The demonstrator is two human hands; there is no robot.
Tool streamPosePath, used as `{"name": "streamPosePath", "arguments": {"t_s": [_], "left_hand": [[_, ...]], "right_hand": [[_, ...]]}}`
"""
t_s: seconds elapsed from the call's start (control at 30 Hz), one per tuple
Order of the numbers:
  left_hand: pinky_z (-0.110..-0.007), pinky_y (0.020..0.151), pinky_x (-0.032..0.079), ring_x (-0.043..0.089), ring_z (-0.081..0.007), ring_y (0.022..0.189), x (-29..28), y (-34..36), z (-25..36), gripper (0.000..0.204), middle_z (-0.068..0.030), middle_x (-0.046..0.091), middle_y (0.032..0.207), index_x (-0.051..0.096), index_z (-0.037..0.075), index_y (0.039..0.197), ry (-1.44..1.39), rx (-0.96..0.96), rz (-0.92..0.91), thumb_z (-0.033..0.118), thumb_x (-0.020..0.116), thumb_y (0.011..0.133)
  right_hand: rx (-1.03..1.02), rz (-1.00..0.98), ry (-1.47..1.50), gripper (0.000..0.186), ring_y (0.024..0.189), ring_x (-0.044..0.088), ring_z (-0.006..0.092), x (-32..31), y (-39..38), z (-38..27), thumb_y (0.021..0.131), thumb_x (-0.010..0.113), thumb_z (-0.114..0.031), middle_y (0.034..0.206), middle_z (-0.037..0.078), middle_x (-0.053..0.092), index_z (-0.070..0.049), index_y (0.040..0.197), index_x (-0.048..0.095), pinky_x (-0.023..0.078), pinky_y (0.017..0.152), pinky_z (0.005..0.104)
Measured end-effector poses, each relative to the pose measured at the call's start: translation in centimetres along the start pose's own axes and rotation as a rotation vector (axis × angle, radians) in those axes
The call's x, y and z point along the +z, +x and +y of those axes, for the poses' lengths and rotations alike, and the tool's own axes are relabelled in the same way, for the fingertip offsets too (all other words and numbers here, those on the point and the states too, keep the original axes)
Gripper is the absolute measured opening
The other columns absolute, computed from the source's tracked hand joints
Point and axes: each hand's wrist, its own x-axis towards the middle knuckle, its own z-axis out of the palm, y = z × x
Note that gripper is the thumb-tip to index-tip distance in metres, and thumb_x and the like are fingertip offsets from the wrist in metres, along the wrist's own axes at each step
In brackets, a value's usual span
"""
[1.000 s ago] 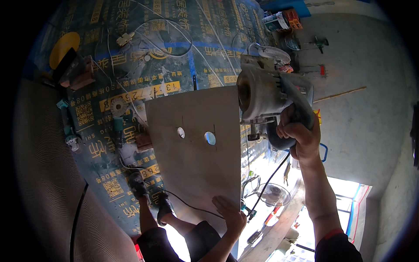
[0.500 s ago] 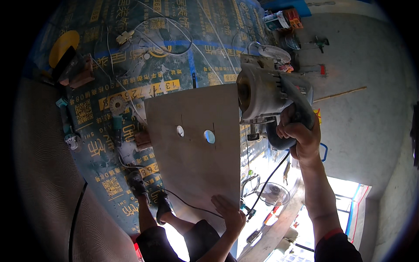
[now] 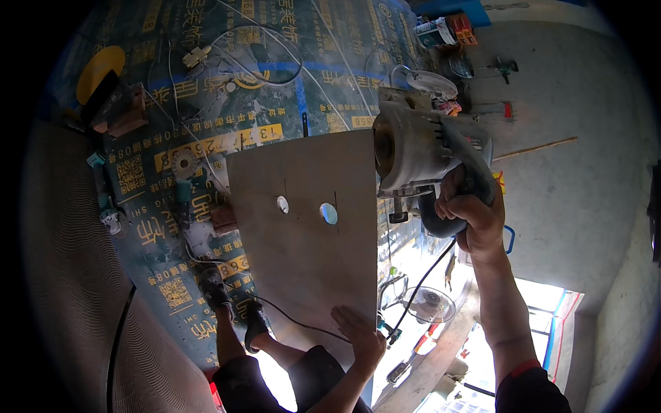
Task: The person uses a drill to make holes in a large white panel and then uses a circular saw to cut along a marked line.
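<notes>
Hardly any chg vs earlier: R hand point(image 3: 476, 212) grips power tool point(image 3: 421, 148), L hand point(image 3: 361, 337) flat on panel point(image 3: 303, 258). Panel's long axis approx vert. in frame; tool's round end pts frame-left.

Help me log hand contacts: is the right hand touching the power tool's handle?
Touching. The head view shows it plainly: the right hand is wrapped around the dark handle of the power tool, with no gap between.
</notes>
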Motion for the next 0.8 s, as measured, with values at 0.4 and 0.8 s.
{"name": "streamPosePath", "arguments": {"t_s": [0.4, 0.8], "left_hand": [[-0.069, 0.110, 0.020, -0.002, -0.0632, 0.141, -0.44, -0.10, 0.30, 0.091, -0.0480, -0.003, 0.149, -0.002, -0.025, 0.142, 0.060, 0.016, -0.003, 0.003, 0.055, 0.076], [-0.059, 0.118, 0.005, -0.004, -0.0615, 0.141, -0.51, -0.08, 0.55, 0.096, -0.0459, -0.010, 0.148, -0.009, -0.020, 0.144, 0.000, 0.026, 0.004, -0.006, 0.053, 0.071]], "right_hand": [[-0.011, 0.057, 0.039, 0.038, 0.050, 0.049, 0.0103, 0.22, -0.19, 0.05, 0.062, 0.053, -0.002, 0.062, 0.005, 0.051, 0.008, 0.098, 0.058, 0.044, 0.049, 0.0246], [0.005, 0.026, 0.048, 0.024, 0.050, 0.047, 0.0104, -0.14, -0.62, 0.14, 0.063, 0.053, -0.003, 0.062, 0.005, 0.051, 0.003, 0.085, 0.056, 0.041, 0.049, 0.0248]]}}
